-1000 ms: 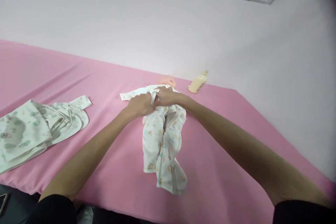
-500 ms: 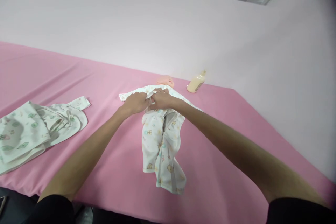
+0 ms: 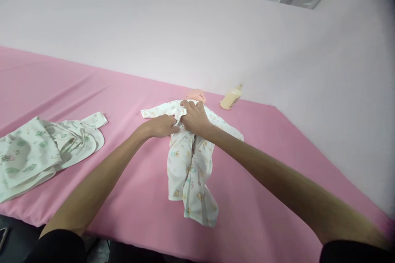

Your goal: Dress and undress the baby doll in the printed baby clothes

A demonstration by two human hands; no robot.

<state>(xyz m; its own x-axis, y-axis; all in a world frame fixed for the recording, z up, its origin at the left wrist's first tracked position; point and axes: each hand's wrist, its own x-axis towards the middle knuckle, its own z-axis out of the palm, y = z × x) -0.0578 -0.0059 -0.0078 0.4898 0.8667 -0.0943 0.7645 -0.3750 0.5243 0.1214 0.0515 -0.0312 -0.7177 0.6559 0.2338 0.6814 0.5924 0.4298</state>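
Note:
A baby doll point(image 3: 196, 95) lies on its back with its head toward the wall. It wears a white baby shirt point(image 3: 157, 110) with a small print and matching baby pants point(image 3: 180, 168), whose legs point toward me. My left hand point(image 3: 162, 126) is closed on the shirt's front edge at the doll's chest. Right beside it, my right hand point(image 3: 196, 120) has bent fingers pinching the same shirt front, where a fold of cloth stands up between both hands. The fingertips and the part of the shirt beneath them are hidden.
A pump bottle point(image 3: 231, 98) of pale yellow liquid stands by the wall, right of the doll's head. Folded baby clothes point(image 3: 46, 148) with a green leaf print lie at the left on the pink sheet point(image 3: 262, 197). A white wall point(image 3: 154, 37) rises behind.
My right hand has turned and shifted slightly right, its fingers now farther up the shirt front. My left hand stays at the chest, a little lower. The fold of cloth lies flatter.

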